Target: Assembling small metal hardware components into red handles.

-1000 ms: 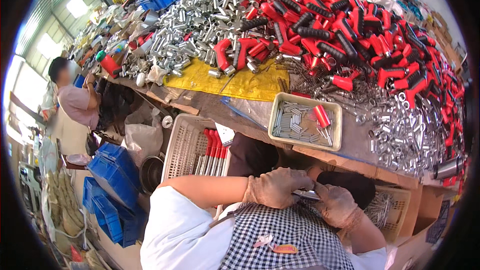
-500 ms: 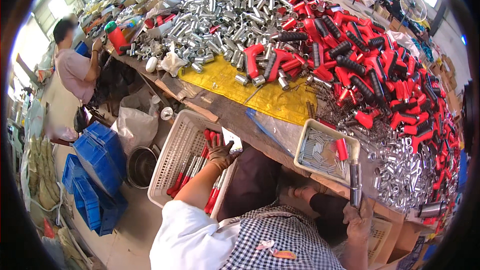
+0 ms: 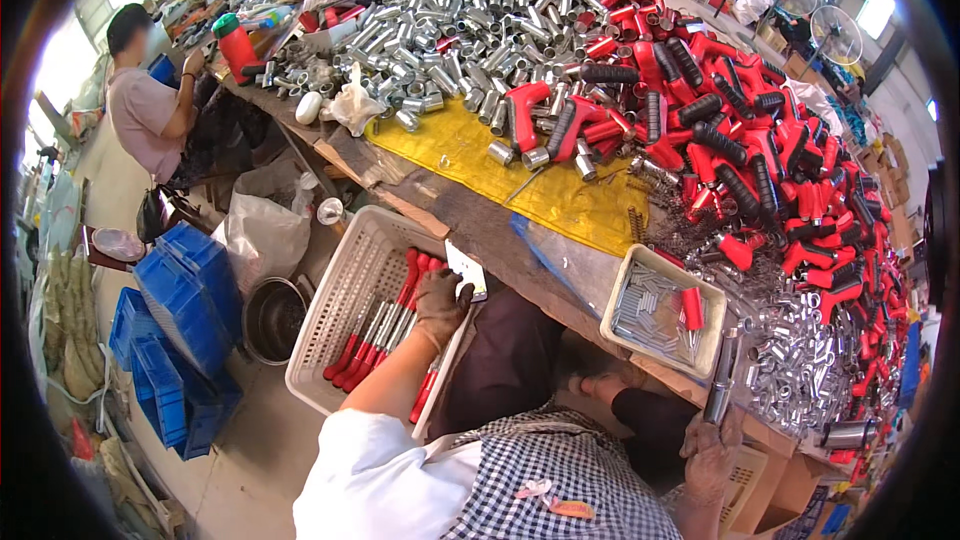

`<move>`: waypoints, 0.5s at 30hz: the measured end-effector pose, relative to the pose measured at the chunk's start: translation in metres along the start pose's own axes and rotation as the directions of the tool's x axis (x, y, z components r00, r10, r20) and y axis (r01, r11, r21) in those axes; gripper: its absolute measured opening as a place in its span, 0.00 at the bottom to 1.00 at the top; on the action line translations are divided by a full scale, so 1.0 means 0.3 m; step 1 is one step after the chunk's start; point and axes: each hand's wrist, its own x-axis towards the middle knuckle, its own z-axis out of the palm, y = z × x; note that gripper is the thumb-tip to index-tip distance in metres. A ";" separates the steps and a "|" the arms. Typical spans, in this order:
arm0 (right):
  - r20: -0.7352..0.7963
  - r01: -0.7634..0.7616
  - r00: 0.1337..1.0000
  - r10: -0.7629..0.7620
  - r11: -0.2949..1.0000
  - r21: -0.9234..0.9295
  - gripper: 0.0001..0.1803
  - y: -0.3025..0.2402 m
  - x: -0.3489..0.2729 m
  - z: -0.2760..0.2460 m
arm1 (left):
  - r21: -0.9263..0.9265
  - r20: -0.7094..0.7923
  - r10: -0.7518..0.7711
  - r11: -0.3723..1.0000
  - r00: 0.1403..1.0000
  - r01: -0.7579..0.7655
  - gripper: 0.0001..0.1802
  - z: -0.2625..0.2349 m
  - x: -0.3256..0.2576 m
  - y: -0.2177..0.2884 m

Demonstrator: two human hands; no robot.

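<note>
My left hand [image 3: 440, 306], in a dark work glove, is over the right side of a white plastic basket [image 3: 318, 345]. Its fingers are bent down among the red grips, and whatever they close on is hidden. Several long tools with red handles and silver shafts [image 3: 375, 335] lie side by side in the basket. Next to the hand, by the rim, is a phone-like slab with a bright face [image 3: 466, 270]. On the right, my right hand [image 3: 712, 448] is wrapped round the lower end of a shiny metal tube [image 3: 722, 380], held tilted beside the bench edge.
A cream tray [image 3: 662, 312] of small metal pins and a red grip sits at the bench edge. Silver sleeves [image 3: 470, 25] and red-and-black handles [image 3: 730, 130] are heaped behind a yellow sheet [image 3: 480, 165]. Blue crates [image 3: 190, 290] stand left; a person [image 3: 150, 105] sits beyond.
My left hand's spread fingers have drawn in and bent down, showing more red handles beside it. The right hand still grips the tube, now tilted more. The whole view has shifted slightly.
</note>
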 end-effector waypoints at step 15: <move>-0.023 -0.032 0.998 0.051 0.857 0.514 0.36 -0.023 -0.104 -0.033 | 0.083 0.169 0.968 0.172 0.184 -0.982 0.22 -0.040 0.086 1.076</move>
